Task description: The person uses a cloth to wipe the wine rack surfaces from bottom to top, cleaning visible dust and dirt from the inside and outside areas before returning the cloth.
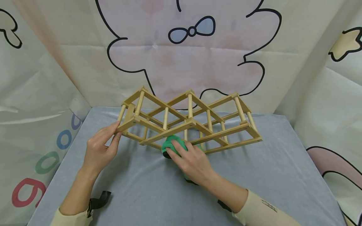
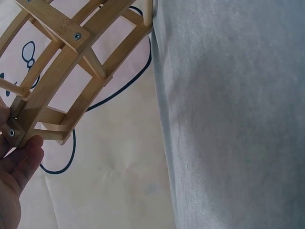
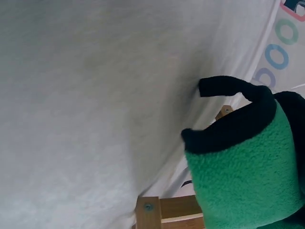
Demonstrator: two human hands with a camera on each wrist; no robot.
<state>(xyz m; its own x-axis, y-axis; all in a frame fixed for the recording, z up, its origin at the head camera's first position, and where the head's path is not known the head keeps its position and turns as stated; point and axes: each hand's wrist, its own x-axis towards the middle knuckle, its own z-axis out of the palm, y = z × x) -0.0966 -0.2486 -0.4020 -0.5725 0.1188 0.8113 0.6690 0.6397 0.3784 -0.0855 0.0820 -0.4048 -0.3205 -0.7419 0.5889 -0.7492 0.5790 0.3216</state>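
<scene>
A folding wooden lattice rack [image 1: 190, 106], made of crossed slats joined by round dowels, stretches across the middle of the head view. My left hand [image 1: 103, 144] pinches its left end between thumb and fingers; the left wrist view shows the fingertips [image 2: 33, 148] at a screwed corner. In my right hand [image 1: 195, 161] is a green fleecy cloth [image 1: 172, 142] with black edging, held against the rack's near lower side. The right wrist view shows the bunched cloth [image 3: 243, 176] up close, but that hand is hidden there. Whether the rack touches the table cannot be told.
A grey-blue cloth covers the table [image 1: 135, 188]. Printed fabric walls [image 1: 181, 62] enclose its back and both sides, the back one close behind the rack. A black strap [image 1: 100, 200] hangs by the left wrist.
</scene>
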